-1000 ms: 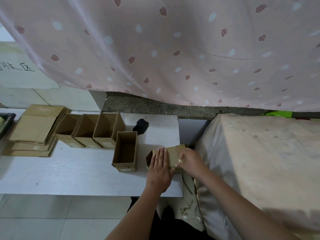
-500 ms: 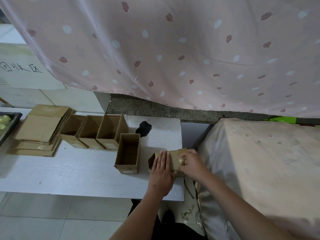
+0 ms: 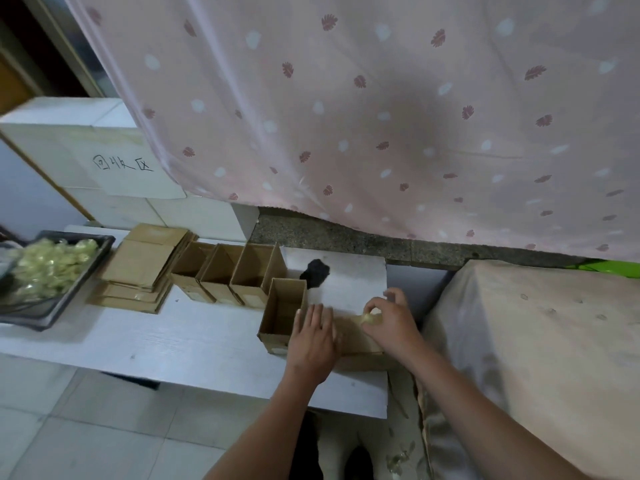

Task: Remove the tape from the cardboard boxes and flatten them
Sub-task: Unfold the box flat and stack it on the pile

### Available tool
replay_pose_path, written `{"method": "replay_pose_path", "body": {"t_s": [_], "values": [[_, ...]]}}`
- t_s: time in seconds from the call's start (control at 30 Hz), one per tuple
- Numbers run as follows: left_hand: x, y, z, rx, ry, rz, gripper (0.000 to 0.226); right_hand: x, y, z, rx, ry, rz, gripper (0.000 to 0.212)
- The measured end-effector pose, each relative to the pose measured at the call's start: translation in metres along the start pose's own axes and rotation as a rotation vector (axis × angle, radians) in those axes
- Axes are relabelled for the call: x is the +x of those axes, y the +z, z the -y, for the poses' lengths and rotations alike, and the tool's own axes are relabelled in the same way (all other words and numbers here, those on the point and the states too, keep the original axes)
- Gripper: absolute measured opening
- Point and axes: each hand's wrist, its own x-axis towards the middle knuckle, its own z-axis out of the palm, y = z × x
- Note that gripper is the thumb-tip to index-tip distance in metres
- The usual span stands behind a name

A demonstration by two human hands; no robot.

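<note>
Left hand [image 3: 313, 341] flat, pinning brown cardboard box [image 3: 360, 336] at near right table edge; right hand [image 3: 393, 322] pinching yellowish tape wad [image 3: 371, 318]. Best peeled low, steadily, avoiding tears.

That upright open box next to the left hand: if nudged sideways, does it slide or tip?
The open box looks empty and thin-walled, so probably light; it likely slides on the smooth white table. It stands taller than wide, so a high push may tip it. With no top closed, its walls would probably flex under a squeeze.
</note>
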Motion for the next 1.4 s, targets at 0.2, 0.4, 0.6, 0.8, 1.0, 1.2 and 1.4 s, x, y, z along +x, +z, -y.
{"method": "replay_pose_path", "body": {"t_s": [0.2, 0.4, 0.6, 0.8, 1.0, 1.2, 1.4], "values": [[-0.015, -0.040, 0.046, -0.014, -0.152, -0.091, 0.063, 0.005, 0.020, 0.058, 0.003, -0.124, 0.078, 0.016], [-0.041, -0.067, 0.111, -0.024, -0.275, -0.137, 0.061, 0.016, 0.060, 0.128, 0.024, -0.163, 0.134, 0.041], [-0.076, -0.082, 0.203, -0.004, -0.366, -0.163, 0.061, 0.017, 0.115, 0.210, 0.041, -0.253, 0.178, 0.057], [-0.116, -0.096, 0.313, 0.046, -0.431, -0.171, 0.060, 0.015, 0.199, 0.297, -0.047, -0.363, 0.138, 0.031], [-0.148, -0.108, 0.412, 0.086, -0.459, -0.165, 0.054, 0.018, 0.271, 0.366, -0.088, -0.403, 0.107, 0.029], [-0.166, -0.118, 0.478, 0.034, -0.514, -0.165, 0.053, 0.024, 0.324, 0.416, -0.109, -0.427, 0.141, 0.026], [-0.164, -0.119, 0.541, 0.026, -0.578, -0.162, 0.053, 0.061, 0.378, 0.460, -0.114, -0.409, 0.245, 0.027]]}}
